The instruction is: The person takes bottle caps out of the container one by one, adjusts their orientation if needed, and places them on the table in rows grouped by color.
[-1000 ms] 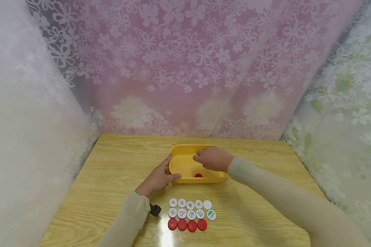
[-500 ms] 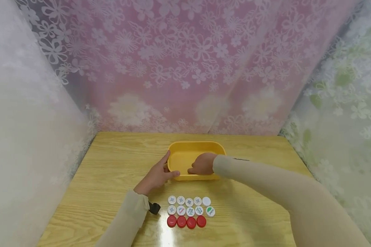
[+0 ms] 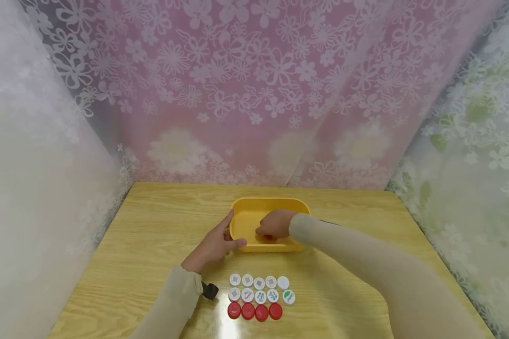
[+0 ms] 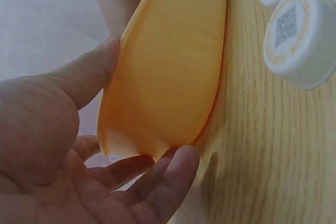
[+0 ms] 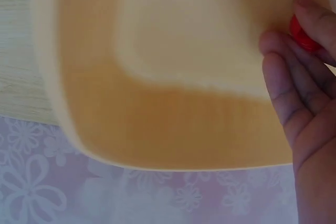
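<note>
A yellow plastic tub (image 3: 243,221) with rounded corners stands on the wooden table. My left hand (image 3: 212,246) grips its left end, thumb at the near rim and fingers round the outer wall. Inside the tub, near its front wall, my right hand (image 3: 277,222) pinches a red bottle cap (image 5: 303,36) between thumb and fingers; most of that cap is hidden in the head view. In the left wrist view, fingertips (image 4: 185,160) press against the outside of the tub wall.
In front of the tub, white bottle caps (image 3: 260,297) with printed tops lie in two rows. Several red caps (image 3: 261,312) form the row nearest me. A black wrist camera (image 3: 209,291) sits by my left cuff. Floral curtains (image 3: 254,94) hang behind and at both sides.
My right hand has moved down and toward me inside the tub and taken hold of the red bottle cap that lay there. My left hand keeps its grip on the tub.
</note>
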A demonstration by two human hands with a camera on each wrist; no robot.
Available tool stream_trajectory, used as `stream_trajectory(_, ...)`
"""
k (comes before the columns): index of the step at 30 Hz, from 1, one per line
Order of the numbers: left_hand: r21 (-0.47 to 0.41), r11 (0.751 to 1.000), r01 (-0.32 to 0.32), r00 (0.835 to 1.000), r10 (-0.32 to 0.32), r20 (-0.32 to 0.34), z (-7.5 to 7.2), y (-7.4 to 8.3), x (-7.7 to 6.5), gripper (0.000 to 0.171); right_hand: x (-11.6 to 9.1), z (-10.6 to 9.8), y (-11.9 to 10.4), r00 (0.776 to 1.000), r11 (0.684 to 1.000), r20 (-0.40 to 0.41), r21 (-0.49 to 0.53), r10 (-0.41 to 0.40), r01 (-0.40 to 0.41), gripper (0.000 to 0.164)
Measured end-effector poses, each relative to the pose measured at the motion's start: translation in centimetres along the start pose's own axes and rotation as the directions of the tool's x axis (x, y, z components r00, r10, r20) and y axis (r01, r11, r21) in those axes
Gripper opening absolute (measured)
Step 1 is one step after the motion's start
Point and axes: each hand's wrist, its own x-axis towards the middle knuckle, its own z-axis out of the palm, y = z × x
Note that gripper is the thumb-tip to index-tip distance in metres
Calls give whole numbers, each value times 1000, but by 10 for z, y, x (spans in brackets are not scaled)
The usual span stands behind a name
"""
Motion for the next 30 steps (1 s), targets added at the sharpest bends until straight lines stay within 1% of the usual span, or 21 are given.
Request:
stream_trajectory(1, -3, 1000, -2, 1000, 2, 2, 0, 0, -1, 103, 3, -1, 0, 999, 997, 0, -60, -52, 52, 30)
stream_trajectory(3, -9, 1000, -5, 1000, 5, 10, 1, -1, -2, 103, 7, -2, -1, 986, 970, -2, -182, -165, 162, 18)
stream_trajectory(5, -10, 1000, -6, 1000, 6, 20, 2, -2, -3, 103, 11, -4, -3, 980, 960, 5, -200, -199, 196, 12)
stream_trajectory(6, -10, 1000, -3, 1000, 3, 23, 2, -3, -4, 103, 13, -5, -3, 979, 959, 12, -199, -204, 202, 11)
stream_trajectory(10, -9, 1000, -13, 1000, 13, 27, 3, -4, -3, 103, 18, -10, -6, 987, 978, 22, -131, -161, 162, 10)
stream_trajectory(12, -13, 1000, -20, 999, 20, 24, 2, -4, -3, 103, 20, -13, -7, 988, 980, 21, -127, -151, 153, 10)
stream_trajectory(19, -31, 999, -32, 999, 33, 23, 1, -3, -3, 102, 23, -18, -9, 990, 981, 15, -138, -139, 139, 12)
stream_trajectory(24, -19, 999, -43, 999, 43, 23, 0, -3, -2, 102, 22, -17, -7, 987, 972, -4, -171, -162, 159, 14)
stream_trajectory(27, -15, 999, -40, 999, 40, 21, 0, -5, -1, 102, 24, -16, -8, 989, 969, -12, -203, -149, 144, 17)
stream_trajectory(30, -19, 999, -31, 999, 32, 13, -1, -6, 0, 101, 27, -14, -10, 993, 967, -24, -230, -119, 111, 16)
